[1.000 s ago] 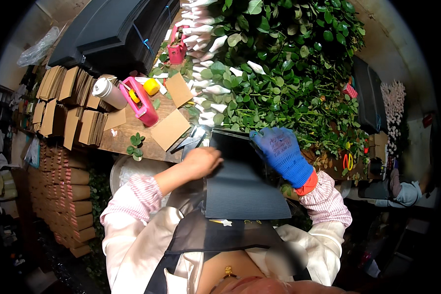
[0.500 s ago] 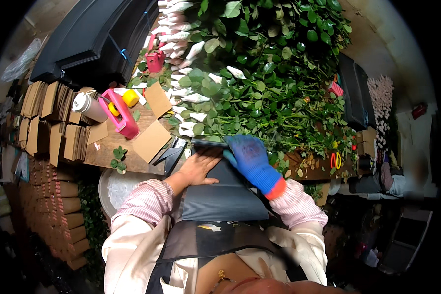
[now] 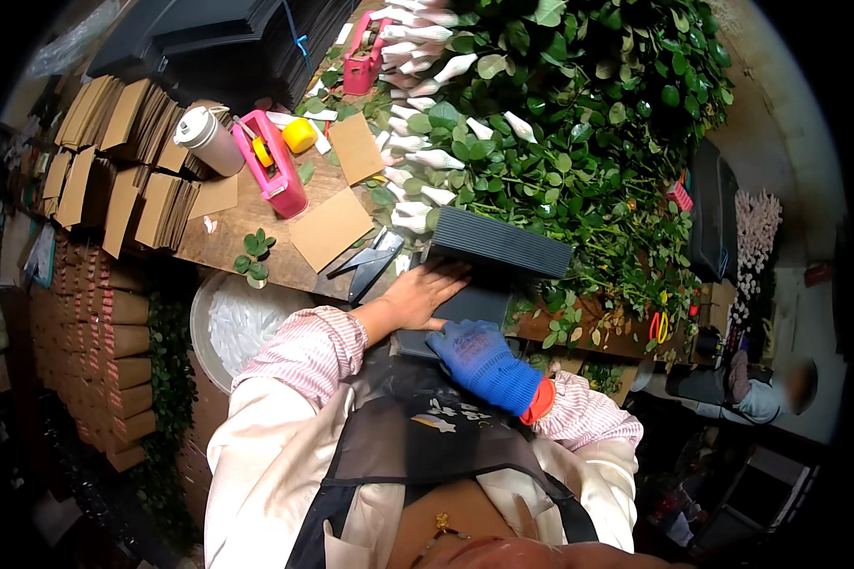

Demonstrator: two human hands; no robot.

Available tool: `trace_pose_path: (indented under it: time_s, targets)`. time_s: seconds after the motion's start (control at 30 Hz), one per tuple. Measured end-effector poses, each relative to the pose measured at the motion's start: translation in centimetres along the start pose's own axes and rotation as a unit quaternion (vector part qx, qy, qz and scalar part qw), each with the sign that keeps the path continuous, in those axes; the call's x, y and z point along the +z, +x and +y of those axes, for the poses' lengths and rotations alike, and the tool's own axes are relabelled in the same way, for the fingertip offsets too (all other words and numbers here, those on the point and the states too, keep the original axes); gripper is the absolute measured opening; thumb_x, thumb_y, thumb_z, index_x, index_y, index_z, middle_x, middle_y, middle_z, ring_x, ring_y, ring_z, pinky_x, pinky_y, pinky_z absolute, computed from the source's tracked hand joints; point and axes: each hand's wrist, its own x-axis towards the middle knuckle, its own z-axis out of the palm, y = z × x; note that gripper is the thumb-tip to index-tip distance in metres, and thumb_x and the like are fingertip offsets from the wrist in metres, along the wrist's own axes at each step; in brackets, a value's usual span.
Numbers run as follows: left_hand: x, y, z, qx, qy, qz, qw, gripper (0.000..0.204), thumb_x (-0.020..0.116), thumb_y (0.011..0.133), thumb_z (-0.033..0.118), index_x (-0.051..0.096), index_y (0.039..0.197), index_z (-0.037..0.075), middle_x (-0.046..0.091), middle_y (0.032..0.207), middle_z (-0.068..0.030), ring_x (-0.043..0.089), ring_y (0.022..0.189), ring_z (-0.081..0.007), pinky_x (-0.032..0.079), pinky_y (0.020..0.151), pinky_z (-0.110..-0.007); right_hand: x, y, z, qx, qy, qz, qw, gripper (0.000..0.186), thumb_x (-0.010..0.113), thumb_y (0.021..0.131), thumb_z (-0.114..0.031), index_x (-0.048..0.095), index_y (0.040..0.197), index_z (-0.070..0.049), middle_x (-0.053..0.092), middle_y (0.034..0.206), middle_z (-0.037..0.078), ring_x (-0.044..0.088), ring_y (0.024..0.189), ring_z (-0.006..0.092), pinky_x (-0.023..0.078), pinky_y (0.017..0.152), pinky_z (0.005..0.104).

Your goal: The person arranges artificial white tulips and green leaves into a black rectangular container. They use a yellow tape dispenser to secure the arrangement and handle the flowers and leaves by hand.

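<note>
A dark grey corrugated sheet [image 3: 484,296] lies at the table's front edge before me. Its far flap [image 3: 503,243] stands up from a crease. My bare left hand [image 3: 425,294] rests palm down on the sheet's middle, fingers stretched out. In a blue knit glove with a red cuff, my right hand [image 3: 489,365] curls over the sheet's near edge, hiding part of it. The near part looks bent up there. Just left of the sheet, dark scissors-like shears [image 3: 368,266] lie spread on the table.
Leafy green stems [image 3: 579,142] with white net-sleeved heads [image 3: 427,156] heap beyond the sheet. At left are a pink tape dispenser [image 3: 277,171], a white tumbler [image 3: 209,140], cardboard pieces [image 3: 330,229] and cardboard stacks [image 3: 123,194]. A tub [image 3: 202,318] stands below; another person [image 3: 754,394] is at right.
My right hand has moved from the sheet's far edge to its near edge. The far flap now stands up more visibly, and the near part no longer lies spread toward me. The view has shifted.
</note>
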Motion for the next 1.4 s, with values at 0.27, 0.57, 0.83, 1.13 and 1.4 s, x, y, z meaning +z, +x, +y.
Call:
trace_pose_path:
  time_s: [0.27,0.57,0.83,1.13,1.4]
  targets:
    - [4.1,-0.7,-2.0,-0.004,0.042,0.100,0.994,0.084,0.064,0.086,0.052,0.041,0.155,0.010,0.039,0.162,-0.0125,0.033,0.151,-0.0253,0.020,0.125,-0.046,-4.1,17.1,-3.9,-0.167,0.046,0.357,0.918,0.030,0.057,0.092,-0.021,0.060,0.120,-0.010,0.063,0.120,0.012,0.063,0.102,0.0267,0.051,0.081,0.0392]
    - [0.6,-0.3,-1.4,-0.030,-0.092,0.016,0.995,0.077,0.062,0.088,0.048,0.043,0.154,0.013,0.043,0.158,-0.0104,0.037,0.148,-0.0256,0.023,0.124,-0.046,-2.7,31.8,-2.5,0.028,-0.038,0.291,0.956,0.023,0.055,0.093,-0.027,0.074,0.082,-0.020,0.068,0.090,0.005,0.063,0.099,0.0263,0.044,0.079,0.0466]
    - [0.1,1.7,-1.2,-0.051,-0.128,-0.012,0.990,0.070,0.060,0.090,0.045,0.046,0.152,0.016,0.048,0.156,-0.0085,0.042,0.145,-0.0258,0.025,0.122,-0.046,-12.9,11.8,0.7,-0.123,-0.007,0.282,0.951,0.031,0.059,0.095,-0.027,0.059,0.125,-0.018,0.067,0.111,0.006,0.066,0.095,0.0255,0.051,0.078,0.0406]
    - [2.4,2.4,-0.7,0.014,0.000,-0.037,0.999,0.052,0.052,0.096,0.038,0.058,0.141,0.013,0.058,0.145,-0.0106,0.047,0.139,-0.0265,0.028,0.121,-0.047,7.5,2.6,13.0,0.119,0.531,0.030,0.838,0.031,0.066,0.099,-0.031,0.068,0.112,-0.003,0.075,0.093,0.009,0.074,0.080,0.0172,0.059,0.067,0.0317]
    - [-5.5,-1.6,-1.9,-0.018,-0.028,0.013,0.999,0.063,0.068,0.091,0.037,0.056,0.137,-0.004,0.050,0.149,-0.0239,0.040,0.145,-0.0385,0.026,0.124,-0.046,8.6,4.3,13.2,0.198,0.613,-0.038,0.764,0.032,0.064,0.100,-0.030,0.067,0.104,0.002,0.073,0.081,0.010,0.071,0.065,0.0150,0.059,0.061,0.0296]
